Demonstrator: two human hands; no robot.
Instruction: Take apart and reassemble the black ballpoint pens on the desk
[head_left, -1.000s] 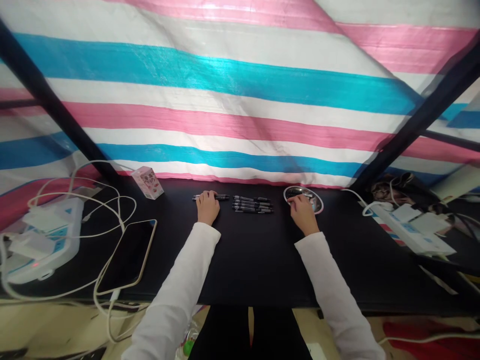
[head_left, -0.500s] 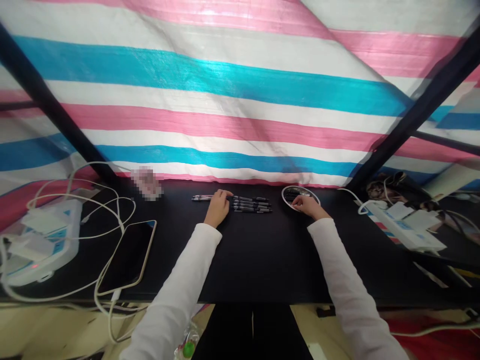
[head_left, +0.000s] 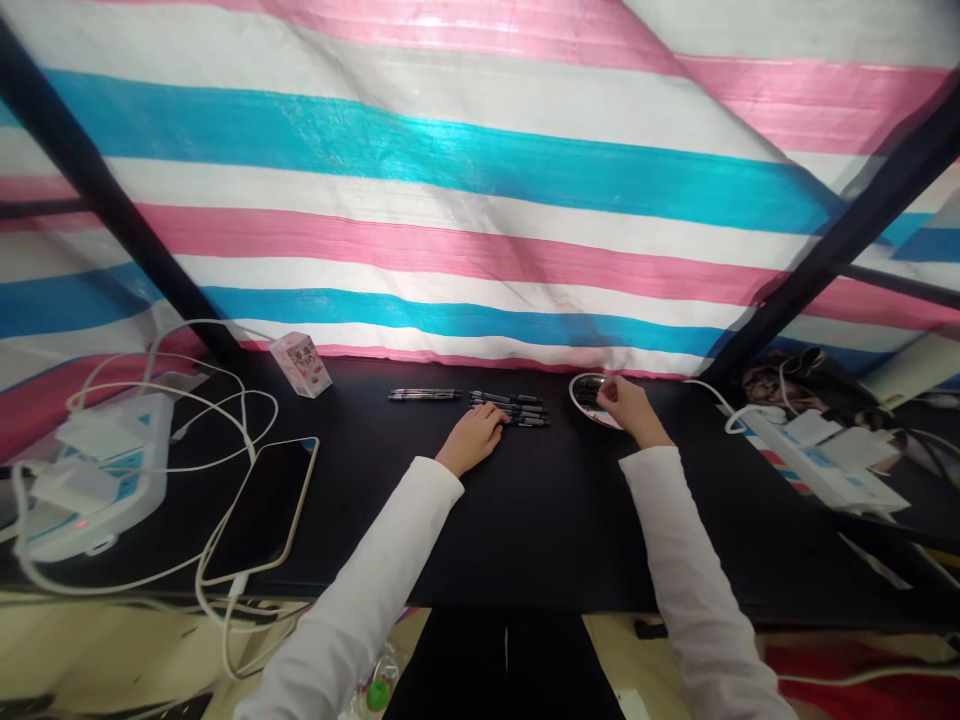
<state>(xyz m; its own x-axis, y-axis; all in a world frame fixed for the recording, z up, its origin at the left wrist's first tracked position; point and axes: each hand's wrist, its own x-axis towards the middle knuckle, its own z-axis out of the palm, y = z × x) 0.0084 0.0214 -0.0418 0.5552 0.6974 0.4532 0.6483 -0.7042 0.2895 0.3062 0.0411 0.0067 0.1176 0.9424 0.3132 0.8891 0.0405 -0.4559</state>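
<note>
My left hand (head_left: 472, 440) lies flat on the black table top (head_left: 555, 510), its fingertips touching the near end of a group of several black pens (head_left: 510, 408). Further left, a short row of black pens (head_left: 424, 394) lies apart from the group. My right hand (head_left: 631, 406) is curled at the edge of a round, white-rimmed dish (head_left: 592, 400), its fingertips over dark pens (head_left: 589, 392) lying in it. Whether those fingers grip a pen is hidden.
A small pink box (head_left: 301, 365) stands at the back left. Near it lie a dark phone (head_left: 262, 510) and a white power strip (head_left: 94, 475) with tangled white cables. Another power strip (head_left: 821, 460) sits at right. A striped tarp (head_left: 450, 200) hangs behind the table.
My left hand has slid right, from the short pen row to the near end of the pen group. My right hand has shifted slightly right and stays at the dish.
</note>
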